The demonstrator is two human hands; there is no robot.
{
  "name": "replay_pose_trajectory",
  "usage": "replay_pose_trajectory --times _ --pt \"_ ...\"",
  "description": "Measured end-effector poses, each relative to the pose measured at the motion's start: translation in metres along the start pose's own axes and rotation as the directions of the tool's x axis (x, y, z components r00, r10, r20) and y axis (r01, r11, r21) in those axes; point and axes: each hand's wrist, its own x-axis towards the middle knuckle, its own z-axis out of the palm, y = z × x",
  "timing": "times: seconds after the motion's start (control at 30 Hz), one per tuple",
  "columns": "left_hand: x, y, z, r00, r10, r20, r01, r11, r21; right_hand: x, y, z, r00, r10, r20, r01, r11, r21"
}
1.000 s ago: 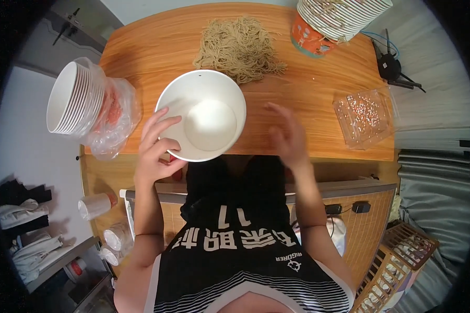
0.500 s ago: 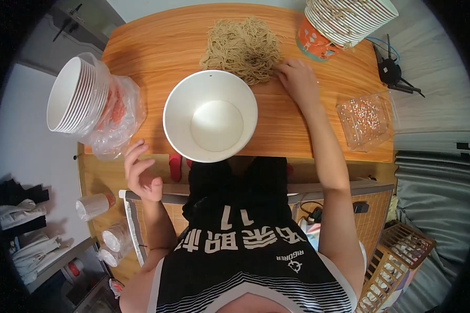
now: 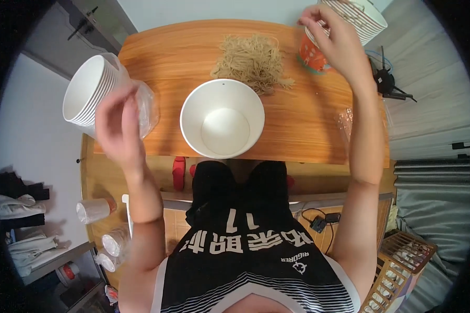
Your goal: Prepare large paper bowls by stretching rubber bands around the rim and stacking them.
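Observation:
A white paper bucket [image 3: 222, 122] stands with its mouth up near the table's front edge; a small hole shows below its far rim. Behind it lies a tangled heap of beige cords [image 3: 253, 61]. My left hand [image 3: 119, 122] is raised, smeared by motion, in front of the plastic-wrapped stack of white buckets [image 3: 83, 88]; its fingers look bent, but their grip is unclear. My right hand [image 3: 337, 41] is up at the back right, before the orange-patterned bucket stack [image 3: 312, 55]. Its thumb and fingers come together; anything between them is too small to make out.
A clear plastic box of small beads [image 3: 344, 122] sits at the table's right, partly behind my right forearm. A black router [image 3: 385, 78] with antennas stands beyond the right edge. More wrapped buckets [image 3: 96, 210] lie on the floor at left.
My right hand has left the cord heap and risen toward the back right stack. My left hand has lifted forward to the wrapped buckets. The view has shifted slightly.

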Motion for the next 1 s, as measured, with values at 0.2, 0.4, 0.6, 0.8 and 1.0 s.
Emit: replay_pose_trajectory --times 0.2,0.4,0.6,0.8,1.0 --pt "0.123 0.075 0.163 0.896 0.252 0.365 -0.220 0.967 -0.128 0.051 -0.093 -0.080 0.950 -0.311 -0.023 0.298 0.929 -0.217" --pt "0.159 0.123 0.209 0.698 -0.026 0.716 0.163 0.979 -0.123 0.023 -0.130 -0.143 0.991 -0.047 -0.122 0.016 0.971 -0.239" --pt "0.130 0.142 0.189 0.703 0.076 0.708 0.212 0.927 -0.309 -0.058 -0.112 -0.156 0.963 -0.061 -0.264 0.073 0.997 0.038" --pt "0.075 0.148 0.149 0.688 -0.018 0.725 0.263 0.938 -0.226 -0.099 -0.127 -0.115 0.858 -0.183 -0.480 0.172 0.983 -0.066" --pt "-0.022 0.144 0.086 0.640 -0.333 0.693 0.554 0.825 -0.115 -0.166 -0.136 -0.053 0.890 -0.201 -0.408 0.202 0.978 -0.042"
